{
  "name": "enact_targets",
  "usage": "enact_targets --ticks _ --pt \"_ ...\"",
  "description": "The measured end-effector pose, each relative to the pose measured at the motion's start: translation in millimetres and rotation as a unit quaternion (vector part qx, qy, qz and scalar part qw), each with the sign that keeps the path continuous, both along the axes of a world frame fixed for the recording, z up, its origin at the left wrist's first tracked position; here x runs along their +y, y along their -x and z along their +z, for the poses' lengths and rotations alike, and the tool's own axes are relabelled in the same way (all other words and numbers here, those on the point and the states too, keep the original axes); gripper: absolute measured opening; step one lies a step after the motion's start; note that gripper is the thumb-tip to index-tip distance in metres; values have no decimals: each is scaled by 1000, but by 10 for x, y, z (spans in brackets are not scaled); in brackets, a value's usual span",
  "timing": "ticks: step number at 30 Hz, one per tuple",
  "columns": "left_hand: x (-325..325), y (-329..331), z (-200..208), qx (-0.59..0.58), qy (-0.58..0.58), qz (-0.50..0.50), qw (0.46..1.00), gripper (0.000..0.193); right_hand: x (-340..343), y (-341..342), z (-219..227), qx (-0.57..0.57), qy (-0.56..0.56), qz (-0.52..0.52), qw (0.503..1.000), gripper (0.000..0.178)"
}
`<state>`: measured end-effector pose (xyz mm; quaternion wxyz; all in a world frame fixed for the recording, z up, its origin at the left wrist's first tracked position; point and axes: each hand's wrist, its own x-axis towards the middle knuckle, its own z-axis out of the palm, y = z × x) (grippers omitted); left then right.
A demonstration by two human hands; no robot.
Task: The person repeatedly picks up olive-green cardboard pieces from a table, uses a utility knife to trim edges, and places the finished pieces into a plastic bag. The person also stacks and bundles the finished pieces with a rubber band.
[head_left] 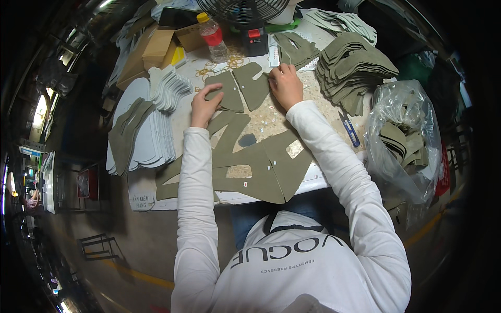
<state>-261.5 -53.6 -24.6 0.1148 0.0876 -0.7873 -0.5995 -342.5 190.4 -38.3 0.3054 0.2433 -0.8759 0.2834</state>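
Two olive-green cut fabric pieces lie side by side on the table, a left piece [225, 94] and a right piece [253, 91], with a narrow gap between them and small white stickers along it. My left hand [206, 104] rests at the left piece's outer edge, thumb and fingers apart. Bent fingers of my right hand [286, 86] close on the upper right edge of the right piece; their tips are partly hidden. Closer to me, larger olive cut pieces [250, 161] with cut-out openings and small stickers overlap along the table's front edge.
Thread snips [349, 129] lie right of my right forearm, near a clear plastic bag [417, 109] of olive pieces. Olive stacks [349, 68] stand back right, pale stacks [151, 135] at left. A bottle [212, 37], rubber bands [237, 57] and a fan [242, 10] are behind.
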Motion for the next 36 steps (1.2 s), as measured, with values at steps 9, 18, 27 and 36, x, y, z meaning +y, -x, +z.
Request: enact_targets --ticks 9,18,27,36 --pt "64 -7 189 -56 -166 -45 983 28 -74 8 -55 -154 142 100 973 58" --pt "44 -1019 996 92 -199 -74 973 31 392 -207 750 -218 345 326 853 25" --pt "275 -2121 1074 -41 -148 -24 988 37 1249 -1303 1122 -508 330 251 755 45" --pt "997 -2052 531 50 -217 -21 975 51 1031 -1901 568 -449 459 209 737 51"
